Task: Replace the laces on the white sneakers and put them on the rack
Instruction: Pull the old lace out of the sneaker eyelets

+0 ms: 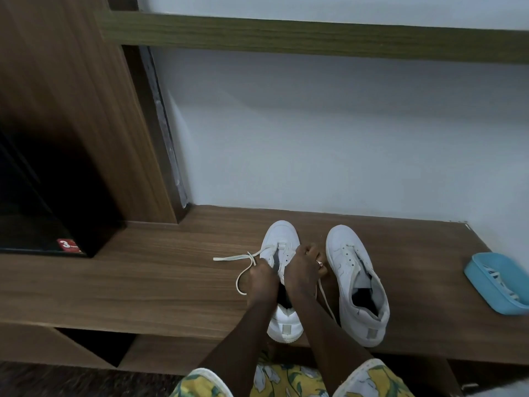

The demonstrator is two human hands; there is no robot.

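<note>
Two white sneakers stand toes-away on a wooden bench top [160, 282]. Over the left sneaker [282, 239] are both my hands. My left hand [262, 277] grips a cream lace [243, 259] that loops out to the left onto the wood. My right hand [305, 267], with a ring on one finger, pinches the lace at the eyelets on the shoe's right side; another lace end trails down beside my right forearm. The right sneaker [357, 282] stands apart to the right with bare eyelets and an open collar.
A light blue plastic tray [481, 270] holding white laces sits at the bench's right end. A black appliance [43, 219] with a red sticker stands in the wooden cabinet at left. The white wall rises behind, and an open compartment [94, 342] lies under the bench.
</note>
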